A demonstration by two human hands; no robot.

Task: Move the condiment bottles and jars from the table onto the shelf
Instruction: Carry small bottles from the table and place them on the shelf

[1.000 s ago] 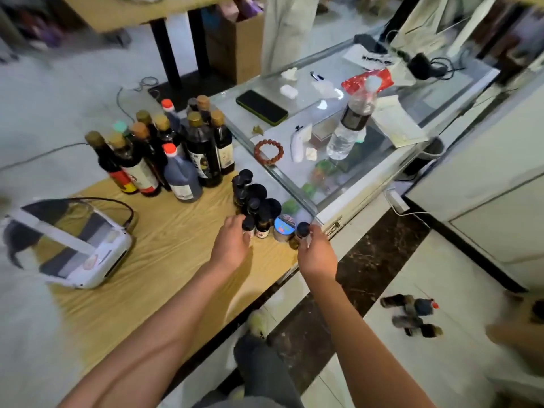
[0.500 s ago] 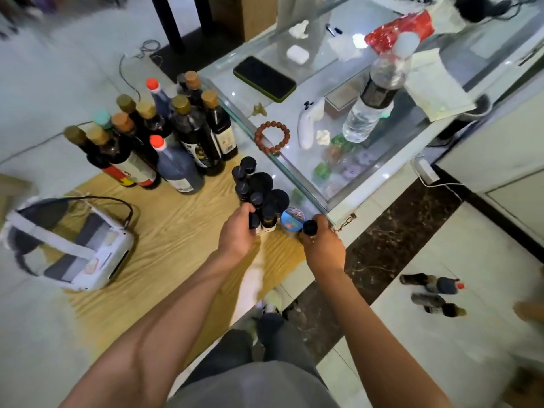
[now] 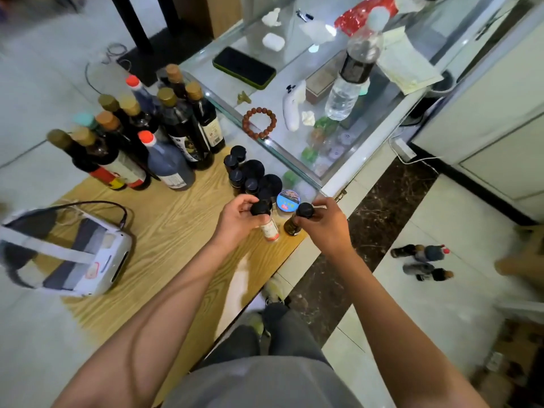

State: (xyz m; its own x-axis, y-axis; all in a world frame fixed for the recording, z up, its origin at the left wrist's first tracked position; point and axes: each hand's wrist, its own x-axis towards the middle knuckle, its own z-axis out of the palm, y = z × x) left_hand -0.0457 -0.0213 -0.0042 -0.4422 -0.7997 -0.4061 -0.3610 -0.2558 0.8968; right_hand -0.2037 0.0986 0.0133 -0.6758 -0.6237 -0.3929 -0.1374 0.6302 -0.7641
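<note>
My left hand (image 3: 237, 222) grips a small black-capped jar with a red and white label (image 3: 268, 223), lifted and tilted above the wooden table (image 3: 164, 231). My right hand (image 3: 326, 225) holds a small dark jar with a black cap (image 3: 295, 220) near the table's right corner. Behind them stand several small black-capped jars (image 3: 250, 175) and a blue-lidded tin (image 3: 288, 199). Several tall dark sauce bottles (image 3: 153, 134) with gold or red caps cluster at the table's far left.
A white headset with a cable (image 3: 64, 254) lies on the table's left. A glass counter (image 3: 338, 175) adjoins the table, carrying a phone (image 3: 244, 67), bead bracelet (image 3: 259, 122), controller and water bottle (image 3: 356, 69). Bottles (image 3: 421, 260) lie on the tiled floor to the right.
Both hands closed on small jars among the cluster and raised them off the table towards me. The camera has tilted further down.
</note>
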